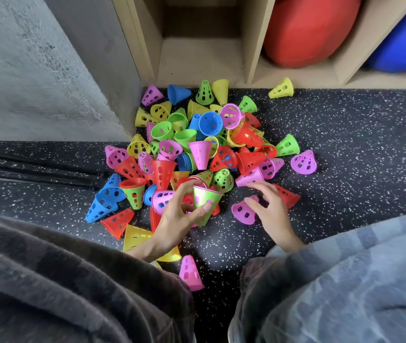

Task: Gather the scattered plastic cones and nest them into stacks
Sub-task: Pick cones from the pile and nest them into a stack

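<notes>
A heap of small perforated plastic cones (200, 151) in pink, green, yellow, blue and red lies scattered on the dark speckled floor. My left hand (180, 216) grips a green cone (205, 201) with its wide mouth up; a pink rim shows inside it. My right hand (270, 211) reaches over a pink cone (242, 212) lying on its side, fingertips touching it, fingers loosely spread. A red cone (287, 195) lies just beyond that hand. Blue cones nested into a short stack (103, 201) lie at the left.
A wooden shelf unit (199, 58) stands behind the pile, holding a red ball (308, 28) and a blue ball (404, 45). A grey wall (36, 70) closes the left. My knees fill the bottom. A single pink cone (190, 273) stands between them, a yellow one (282, 89) by the shelf.
</notes>
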